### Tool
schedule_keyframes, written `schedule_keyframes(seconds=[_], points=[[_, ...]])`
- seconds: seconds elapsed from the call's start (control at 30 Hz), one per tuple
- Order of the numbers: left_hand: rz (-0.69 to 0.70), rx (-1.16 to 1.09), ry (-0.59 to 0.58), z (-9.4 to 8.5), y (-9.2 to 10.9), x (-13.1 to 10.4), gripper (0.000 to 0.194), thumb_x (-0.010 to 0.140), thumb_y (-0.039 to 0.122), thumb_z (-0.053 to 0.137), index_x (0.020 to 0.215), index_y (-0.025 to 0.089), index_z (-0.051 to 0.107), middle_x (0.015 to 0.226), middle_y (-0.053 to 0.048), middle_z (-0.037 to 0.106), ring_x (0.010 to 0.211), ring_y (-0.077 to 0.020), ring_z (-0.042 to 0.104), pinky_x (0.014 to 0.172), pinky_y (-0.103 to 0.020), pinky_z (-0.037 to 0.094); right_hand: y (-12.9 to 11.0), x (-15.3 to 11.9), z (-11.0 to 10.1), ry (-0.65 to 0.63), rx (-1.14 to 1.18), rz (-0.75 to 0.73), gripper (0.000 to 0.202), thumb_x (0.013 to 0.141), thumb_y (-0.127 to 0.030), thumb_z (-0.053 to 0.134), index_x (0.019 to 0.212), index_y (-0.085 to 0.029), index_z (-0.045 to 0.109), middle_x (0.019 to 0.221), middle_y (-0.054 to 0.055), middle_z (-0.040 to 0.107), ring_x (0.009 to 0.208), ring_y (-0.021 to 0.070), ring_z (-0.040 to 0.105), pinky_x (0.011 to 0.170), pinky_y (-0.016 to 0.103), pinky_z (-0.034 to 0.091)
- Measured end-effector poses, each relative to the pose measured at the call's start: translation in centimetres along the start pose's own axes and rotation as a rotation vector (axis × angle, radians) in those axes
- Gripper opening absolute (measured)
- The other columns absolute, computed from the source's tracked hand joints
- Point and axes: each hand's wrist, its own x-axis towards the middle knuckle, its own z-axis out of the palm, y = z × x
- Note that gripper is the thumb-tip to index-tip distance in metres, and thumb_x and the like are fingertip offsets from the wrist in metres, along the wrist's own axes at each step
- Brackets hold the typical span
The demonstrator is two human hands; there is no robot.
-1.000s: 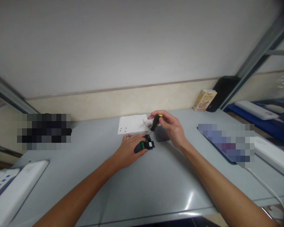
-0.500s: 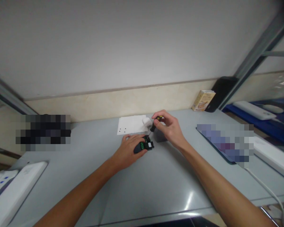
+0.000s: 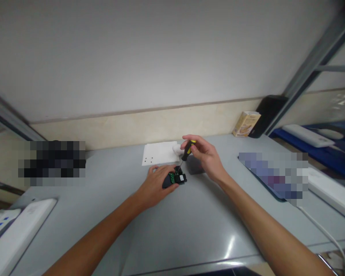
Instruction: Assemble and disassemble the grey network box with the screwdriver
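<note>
My left hand (image 3: 155, 183) is closed around a black, opened-up device that looks like a computer mouse (image 3: 180, 178), holding it on the table. Green circuit board shows inside its shell. A black-and-yellow screwdriver (image 3: 187, 150) is gripped by the fingers of my right hand (image 3: 206, 156). Its thin shaft slants down to the left, and the tip reaches the far side of the opened device. Whether the tip sits in a screw is too small to tell. Behind the shaft and partly under my right hand lies a dark grey piece (image 3: 196, 165), its kind unclear.
White paper (image 3: 161, 151) with several small dark screws (image 3: 148, 159) lies behind my left hand, a crumpled white piece (image 3: 176, 149) at its right. A blurred-out flat device (image 3: 264, 176) is at right, a white power strip (image 3: 31, 218) at left. A yellow box (image 3: 246, 124) stands far right.
My right hand's fingers have shifted around the screwdriver handle, showing more of its yellow part. The device and my left hand stay in place. The view has tilted slightly.
</note>
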Motion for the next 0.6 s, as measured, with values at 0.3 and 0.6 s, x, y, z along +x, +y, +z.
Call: schedule_keyframes(seconds=[0.3, 0.6], points=[[-0.005, 0.001, -0.003, -0.08, 0.09, -0.11, 0.032, 0.094, 0.039, 0.063, 0.123, 0.029, 0.055, 0.146, -0.005, 0.058, 0.135, -0.0268, 0.052, 0.115, -0.050, 0.027, -0.02, -0.08, 0.07, 0.024, -0.126, -0.067, 0.019, 0.093, -0.040, 0.064, 0.102, -0.025, 0.071, 0.100, 0.005, 0.067, 0.096, 0.0212, 0.062, 0.090, 0.037, 0.048], [0.005, 0.009, 0.003, 0.08, -0.12, -0.04, 0.023, 0.094, 0.038, 0.065, 0.113, 0.027, 0.057, 0.148, -0.005, 0.058, 0.136, -0.0263, 0.052, 0.115, -0.049, 0.027, -0.63, 0.17, -0.23, 0.067, -0.192, -0.061, 0.017, 0.089, -0.039, 0.069, 0.089, -0.022, 0.070, 0.100, 0.005, 0.068, 0.096, 0.0214, 0.061, 0.089, 0.036, 0.047]])
